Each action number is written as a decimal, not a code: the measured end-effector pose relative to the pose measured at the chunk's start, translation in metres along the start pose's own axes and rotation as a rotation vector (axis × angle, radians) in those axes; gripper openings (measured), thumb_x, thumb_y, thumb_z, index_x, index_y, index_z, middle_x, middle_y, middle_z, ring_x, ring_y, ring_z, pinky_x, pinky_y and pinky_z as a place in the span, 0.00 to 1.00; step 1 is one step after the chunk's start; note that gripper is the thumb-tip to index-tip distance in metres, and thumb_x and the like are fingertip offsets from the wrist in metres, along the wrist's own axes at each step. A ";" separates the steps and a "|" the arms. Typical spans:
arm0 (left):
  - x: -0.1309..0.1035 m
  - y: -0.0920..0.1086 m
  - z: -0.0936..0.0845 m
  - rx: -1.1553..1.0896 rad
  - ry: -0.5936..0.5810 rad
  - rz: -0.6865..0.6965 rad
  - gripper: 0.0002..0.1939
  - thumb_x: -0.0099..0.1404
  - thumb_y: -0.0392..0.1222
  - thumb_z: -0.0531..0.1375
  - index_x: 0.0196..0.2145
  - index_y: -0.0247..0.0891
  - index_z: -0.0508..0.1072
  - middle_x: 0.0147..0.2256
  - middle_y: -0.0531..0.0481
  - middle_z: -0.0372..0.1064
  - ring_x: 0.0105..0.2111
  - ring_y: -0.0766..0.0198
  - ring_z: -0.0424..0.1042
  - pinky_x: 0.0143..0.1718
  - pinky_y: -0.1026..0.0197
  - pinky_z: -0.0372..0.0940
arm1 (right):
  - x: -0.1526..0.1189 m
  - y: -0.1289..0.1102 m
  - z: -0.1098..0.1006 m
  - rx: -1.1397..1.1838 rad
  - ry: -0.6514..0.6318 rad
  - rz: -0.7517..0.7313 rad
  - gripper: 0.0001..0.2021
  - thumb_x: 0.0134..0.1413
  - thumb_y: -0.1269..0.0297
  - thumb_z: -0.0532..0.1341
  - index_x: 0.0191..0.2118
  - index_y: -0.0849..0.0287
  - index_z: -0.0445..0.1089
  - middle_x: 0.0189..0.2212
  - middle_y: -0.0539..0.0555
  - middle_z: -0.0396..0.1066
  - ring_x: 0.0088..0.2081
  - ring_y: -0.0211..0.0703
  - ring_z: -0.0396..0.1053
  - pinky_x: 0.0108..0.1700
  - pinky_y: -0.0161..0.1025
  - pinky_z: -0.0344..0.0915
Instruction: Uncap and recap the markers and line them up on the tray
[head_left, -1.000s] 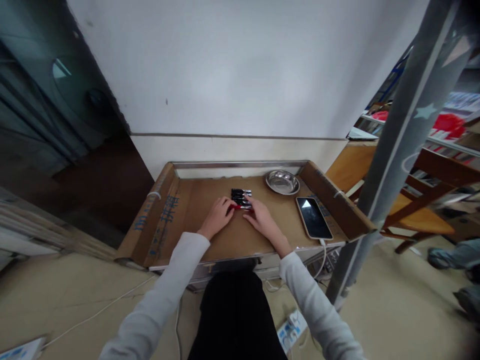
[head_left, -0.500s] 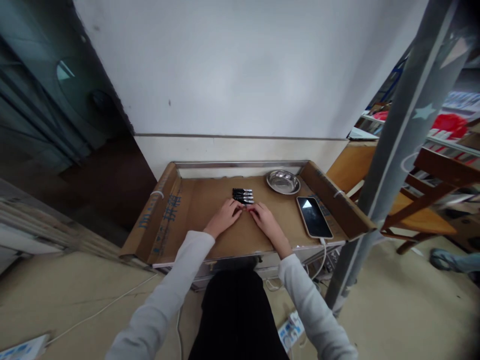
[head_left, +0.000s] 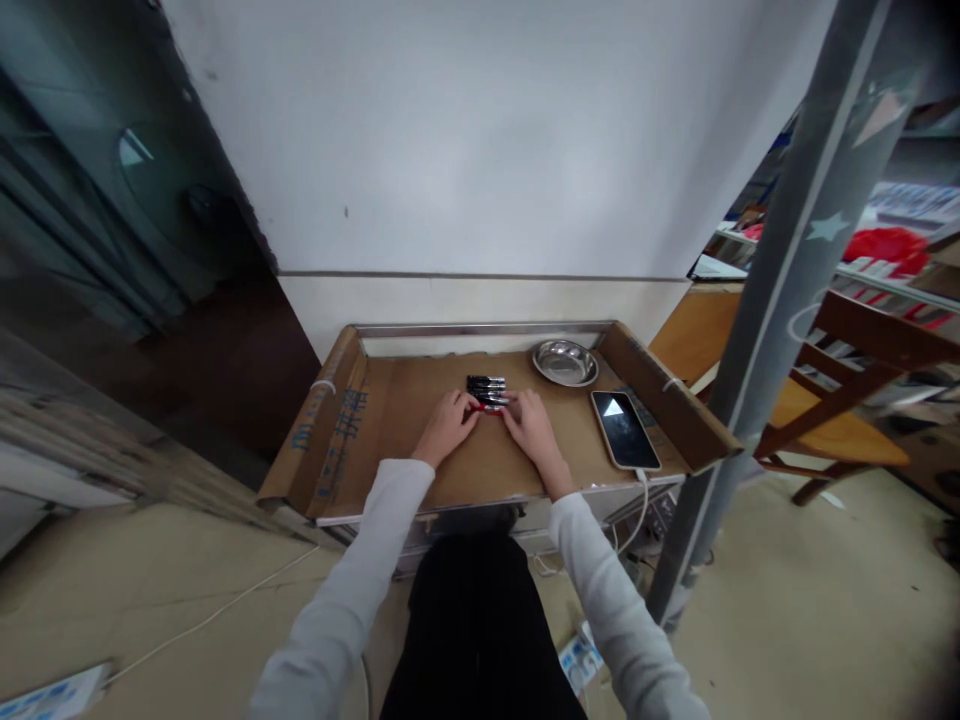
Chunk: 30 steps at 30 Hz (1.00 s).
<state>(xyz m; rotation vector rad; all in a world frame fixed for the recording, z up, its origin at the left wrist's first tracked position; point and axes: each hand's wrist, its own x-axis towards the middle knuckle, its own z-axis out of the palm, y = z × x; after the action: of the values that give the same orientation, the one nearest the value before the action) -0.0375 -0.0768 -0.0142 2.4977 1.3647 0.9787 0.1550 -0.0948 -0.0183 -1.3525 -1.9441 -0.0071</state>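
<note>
Several short, slim black sticks with silvery ends (head_left: 486, 383) lie side by side in a row on the cardboard. Their exact kind is too small to make out. Along the near side of the row is a slim red stick (head_left: 489, 408), lying crosswise between my two hands. My left hand (head_left: 448, 425) has its fingertips closed at the red stick's left end. At the right end, the bent fingers of my right hand (head_left: 531, 428) press in, touching the row's silvery ends too. Fingertips partly cover both ends of the red stick.
A cardboard sheet (head_left: 405, 400) with raised side walls lines the worktop. At its back right sits a round metal dish (head_left: 565, 363). A phone (head_left: 625, 430) with a white cable lies at the right. Beyond stand a grey post (head_left: 776, 300) and a wooden chair (head_left: 847, 400).
The red stick now shows lengthwise between my hands; earlier only a bit of red showed at the fingertips. My hands have shifted slightly, staying at the row's near side.
</note>
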 end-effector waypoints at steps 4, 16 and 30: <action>-0.005 -0.001 -0.005 0.227 0.190 -0.336 0.12 0.63 0.36 0.50 0.43 0.36 0.67 0.43 0.41 0.65 0.45 0.53 0.64 0.47 0.52 0.59 | -0.002 0.011 0.003 -0.147 0.126 0.211 0.14 0.56 0.71 0.48 0.47 0.65 0.62 0.44 0.62 0.65 0.46 0.49 0.60 0.50 0.45 0.58; -0.013 -0.008 0.003 0.355 0.257 -0.592 0.18 0.61 0.36 0.48 0.48 0.28 0.63 0.54 0.28 0.57 0.54 0.44 0.56 0.51 0.43 0.54 | -0.006 0.022 0.018 -0.324 0.085 0.272 0.14 0.54 0.72 0.49 0.44 0.67 0.64 0.44 0.66 0.66 0.45 0.51 0.62 0.48 0.46 0.58; -0.011 -0.010 0.000 0.269 0.291 -0.545 0.12 0.59 0.35 0.50 0.41 0.33 0.64 0.45 0.33 0.62 0.48 0.45 0.60 0.46 0.42 0.55 | -0.007 0.020 0.016 -0.287 0.097 0.277 0.13 0.53 0.72 0.49 0.43 0.67 0.64 0.42 0.66 0.65 0.44 0.50 0.61 0.47 0.46 0.57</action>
<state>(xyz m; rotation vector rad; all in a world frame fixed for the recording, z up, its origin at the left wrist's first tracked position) -0.0483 -0.0799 -0.0233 1.9892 2.2366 1.1084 0.1628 -0.0850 -0.0418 -1.7675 -1.7078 -0.2215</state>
